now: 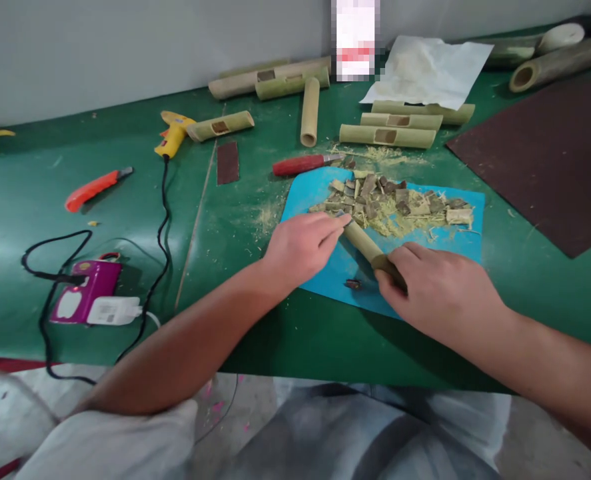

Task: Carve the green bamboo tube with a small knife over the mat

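Note:
A short bamboo tube [364, 241] lies slantwise over a blue sheet [320, 267], its near end wrapped in my right hand [440, 280]. At the tube's far end is my left hand [302, 245], its fingers pressed together on a small dark flat piece that looks like sandpaper [344, 217]; the fingers hide most of it. Just beyond the hands, bamboo chips and shavings [390, 203] are heaped on the sheet. One dark chip [353, 284] lies apart, near the sheet's front edge. A red-handled knife [300, 165] rests past the sheet's far left corner.
Notched bamboo tubes [388, 136] lie at the back beside a white paper [425, 70]. A large dark brown sheet [550, 160] covers the right. On the left are a yellow glue gun [172, 137], its black cord, an orange cutter [95, 190] and a purple power block [88, 290].

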